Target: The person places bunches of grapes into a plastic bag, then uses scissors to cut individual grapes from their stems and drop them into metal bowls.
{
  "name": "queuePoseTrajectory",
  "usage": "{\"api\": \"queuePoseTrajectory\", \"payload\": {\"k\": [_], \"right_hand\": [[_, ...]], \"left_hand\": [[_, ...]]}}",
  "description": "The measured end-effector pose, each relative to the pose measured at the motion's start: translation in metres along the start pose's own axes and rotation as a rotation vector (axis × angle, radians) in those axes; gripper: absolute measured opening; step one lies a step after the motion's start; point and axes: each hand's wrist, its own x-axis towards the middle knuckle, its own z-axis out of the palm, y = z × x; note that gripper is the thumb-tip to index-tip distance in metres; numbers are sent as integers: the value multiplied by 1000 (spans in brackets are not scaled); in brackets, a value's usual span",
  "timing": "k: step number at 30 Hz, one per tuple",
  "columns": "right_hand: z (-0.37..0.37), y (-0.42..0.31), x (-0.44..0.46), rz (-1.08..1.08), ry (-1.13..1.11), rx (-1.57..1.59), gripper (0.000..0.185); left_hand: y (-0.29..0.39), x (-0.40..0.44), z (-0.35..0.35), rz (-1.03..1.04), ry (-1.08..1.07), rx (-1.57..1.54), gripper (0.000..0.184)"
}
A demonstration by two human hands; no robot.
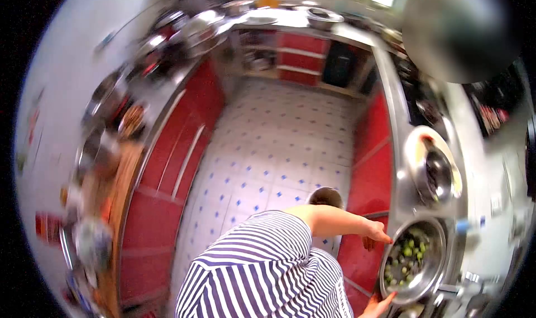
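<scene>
A wide metal bowl [437, 268] holding green vegetable chunks [412, 251] and paler pieces is at the near right, along the counter edge. My left hand [375, 232] grips the bowl's far-left rim, its fingers curled. At the near side of the same rim, my right hand [378, 305] has its fingers on the metal; part of that hand is cut off by the frame's lower edge. A striped sleeve covers my left upper arm. What lies under the bowl is mostly hidden.
A faucet [449, 288] stands close to the bowl. Beyond the bowl, a shiny dark vessel [438, 175] rests on a pale round item. A bin-like container [325, 197] is on the tiled floor [268, 145]. Red cabinets [371, 178] line the counter, and cookware crowds the left worktop.
</scene>
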Motion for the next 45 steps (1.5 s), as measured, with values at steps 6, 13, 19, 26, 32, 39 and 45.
{"api": "queuePoseTrajectory", "payload": {"k": [6, 13, 19, 26, 32, 39, 45], "right_hand": [[3, -11, -6, -151, -448, -193, 58], [-34, 44, 74, 75, -755, -219, 70], [45, 76, -4, 392, -833, -401, 53], [32, 74, -43, 518, -738, -321, 46], [22, 90, -140, 482, -660, -238, 47], [44, 78, -202, 530, -802, -406, 37], [60, 62, -186, 498, -959, -521, 36]], "left_hand": [[-102, -140, -2, -43, 368, -569, 31], [-270, -336, 54, -186, 1098, -689, 28], [-358, -579, 67, -712, 2353, 356, 21], [-474, -779, 73, -1373, 2132, 221, 24], [-523, -815, 58, -1225, 1824, 505, 18], [-585, -836, 4, -1447, 1673, 405, 24], [-427, -745, 7, -118, 2014, -694, 16]]}}
